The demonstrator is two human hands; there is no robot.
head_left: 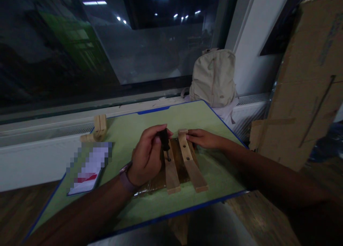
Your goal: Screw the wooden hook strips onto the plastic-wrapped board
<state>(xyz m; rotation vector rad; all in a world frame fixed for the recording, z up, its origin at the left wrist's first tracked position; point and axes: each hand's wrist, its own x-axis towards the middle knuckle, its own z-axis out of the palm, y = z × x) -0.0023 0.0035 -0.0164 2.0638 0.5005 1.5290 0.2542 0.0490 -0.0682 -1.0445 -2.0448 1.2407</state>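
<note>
1. Screwdriver [164,140] with black handle is held tilted over the middle of the tabletop [125,131], nearer the near edge than the far edge. Its handle lies on the inner side of the left hand [147,156]; its shaft is directed down, away from the palm.
2. Left hand: closed, with the handle pinched between thumb and fingers. A wristband [125,176] is worn at the wrist.
3. Tip of the shaft is seen at a hole in the left wooden bar [172,176]; depth of entry cannot be told. The far part of this bar is partly covered by hand and tool.
4. Right wooden bar [197,176] is placed just beside it, bent in outline, with two dark holes visible. The lower ends of both bars are pointed toward the near edge.
5. Right hand [205,138]: fingers drawn together and laid against the right side of that bar, near its far end. Whether the bar is gripped cannot be told.
6. Shiny brown sheet [179,160] is spread beneath both bars.
7. Angled wooden piece [99,124] is located at the far left corner; a flat object with a blurred face [89,169] is laid along the left edge.
</note>
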